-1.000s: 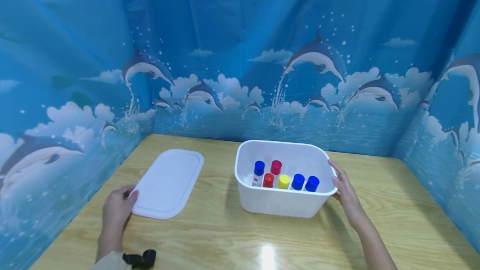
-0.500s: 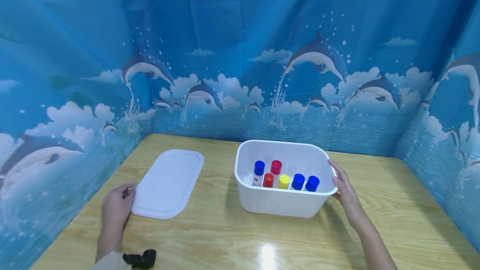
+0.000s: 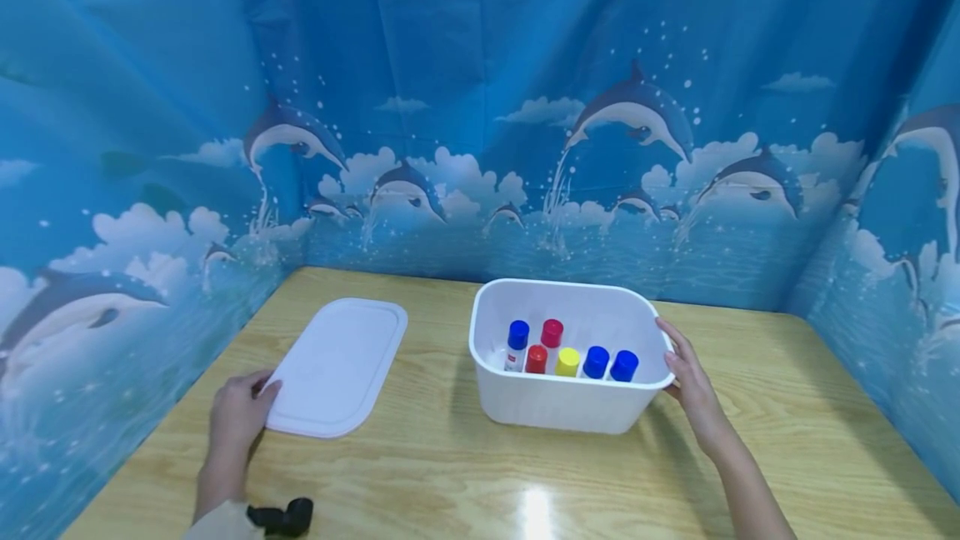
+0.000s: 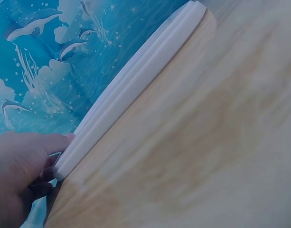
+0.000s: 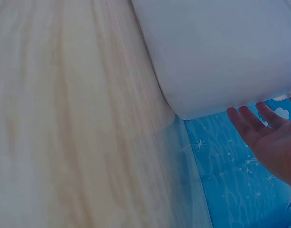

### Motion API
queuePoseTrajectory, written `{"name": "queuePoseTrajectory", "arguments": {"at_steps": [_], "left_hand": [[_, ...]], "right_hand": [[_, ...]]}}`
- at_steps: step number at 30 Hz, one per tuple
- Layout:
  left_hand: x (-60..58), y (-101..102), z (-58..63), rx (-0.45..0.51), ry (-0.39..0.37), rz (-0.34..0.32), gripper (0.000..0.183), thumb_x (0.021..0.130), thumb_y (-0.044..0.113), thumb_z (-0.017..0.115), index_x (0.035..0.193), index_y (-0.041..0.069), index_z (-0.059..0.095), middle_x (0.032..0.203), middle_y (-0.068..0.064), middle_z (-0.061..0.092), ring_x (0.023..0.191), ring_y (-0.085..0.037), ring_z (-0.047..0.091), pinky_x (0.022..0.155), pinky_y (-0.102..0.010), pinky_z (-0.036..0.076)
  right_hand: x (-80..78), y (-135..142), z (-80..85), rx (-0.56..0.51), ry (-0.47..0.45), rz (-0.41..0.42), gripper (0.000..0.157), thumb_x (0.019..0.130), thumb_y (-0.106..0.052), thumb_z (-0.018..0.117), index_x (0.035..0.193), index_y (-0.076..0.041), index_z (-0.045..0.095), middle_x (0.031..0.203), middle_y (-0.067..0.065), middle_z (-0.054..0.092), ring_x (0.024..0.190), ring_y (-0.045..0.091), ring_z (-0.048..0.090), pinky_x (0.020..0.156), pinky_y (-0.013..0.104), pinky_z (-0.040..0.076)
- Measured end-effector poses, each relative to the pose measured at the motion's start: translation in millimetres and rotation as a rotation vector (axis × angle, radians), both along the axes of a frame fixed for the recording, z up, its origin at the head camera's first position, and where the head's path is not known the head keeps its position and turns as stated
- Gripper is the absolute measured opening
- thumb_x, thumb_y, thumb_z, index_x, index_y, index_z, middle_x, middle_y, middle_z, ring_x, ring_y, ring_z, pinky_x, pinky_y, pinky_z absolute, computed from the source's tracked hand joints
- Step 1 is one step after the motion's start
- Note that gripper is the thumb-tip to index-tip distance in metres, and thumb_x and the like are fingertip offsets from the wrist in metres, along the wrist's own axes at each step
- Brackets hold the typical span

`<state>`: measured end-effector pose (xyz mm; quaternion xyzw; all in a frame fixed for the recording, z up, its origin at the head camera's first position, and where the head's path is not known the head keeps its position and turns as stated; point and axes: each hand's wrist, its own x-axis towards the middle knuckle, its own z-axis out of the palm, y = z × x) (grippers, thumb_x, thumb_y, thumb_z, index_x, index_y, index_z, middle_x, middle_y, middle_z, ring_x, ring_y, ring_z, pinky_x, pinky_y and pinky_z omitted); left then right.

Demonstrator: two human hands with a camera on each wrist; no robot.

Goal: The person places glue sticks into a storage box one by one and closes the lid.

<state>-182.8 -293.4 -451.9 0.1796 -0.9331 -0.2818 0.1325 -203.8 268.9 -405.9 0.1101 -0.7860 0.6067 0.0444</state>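
Note:
A flat white lid (image 3: 339, 367) with rounded corners lies on the left of the table. My left hand (image 3: 238, 415) pinches its near left edge, thumb on top; in the left wrist view the lid (image 4: 131, 90) is seen edge-on. To the right stands a white plastic bin (image 3: 558, 405). My right hand (image 3: 696, 398) holds the bin's right end, with the thumb over the rim. In the right wrist view, fingertips touch the bin's outer wall (image 5: 221, 52) near the rim. Inside the bin stand several small cylindrical containers with blue, red and yellow caps (image 3: 567, 363).
The wooden table (image 3: 420, 482) carries both things. A blue dolphin-print curtain (image 3: 480, 107) surrounds its back and sides. A black strap (image 3: 281, 517) is on the left wrist, beside a light sleeve (image 3: 223, 523).
The left fingers draw back slightly from the lid half a second ago and now lie over its edge again. The bin, the lid and the right hand stay in place.

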Motion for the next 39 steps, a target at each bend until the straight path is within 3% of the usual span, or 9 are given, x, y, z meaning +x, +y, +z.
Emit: {"name": "queuePoseTrajectory", "arguments": {"at_steps": [23,33,39], "left_hand": [[0.0,-1.8,3.1,0.023,0.055,0.037,0.033,0.093,0.012,0.051,0.116,-0.011,0.053,0.102,-0.030,0.052,0.094,-0.043,0.050,0.078,-0.054,0.039],[1.0,-3.6,2.6,0.092,0.188,0.001,0.027,0.090,0.003,0.052,0.114,-0.009,0.056,0.105,-0.033,0.052,0.096,-0.045,0.049,0.081,-0.056,0.037],[0.1,-2.5,3.2,0.215,0.110,0.017,0.029,0.095,0.007,0.047,0.121,-0.004,0.055,0.125,-0.028,0.047,0.116,-0.045,0.039,0.096,-0.054,0.029]], "right_hand": [[0.1,0.2,0.1,0.001,-0.010,-0.008,0.049,0.101,-0.033,0.025,0.148,-0.022,0.015,0.149,0.017,0.012,0.127,0.039,0.023,0.093,0.059,0.029],[1.2,-0.5,0.6,0.000,-0.012,-0.008,0.050,0.101,-0.034,0.026,0.148,-0.022,0.014,0.149,0.018,0.011,0.127,0.041,0.022,0.093,0.062,0.028],[1.3,-0.1,0.3,0.005,-0.007,-0.006,0.050,0.101,-0.033,0.025,0.148,-0.021,0.014,0.149,0.018,0.011,0.128,0.041,0.022,0.093,0.062,0.029]]}}
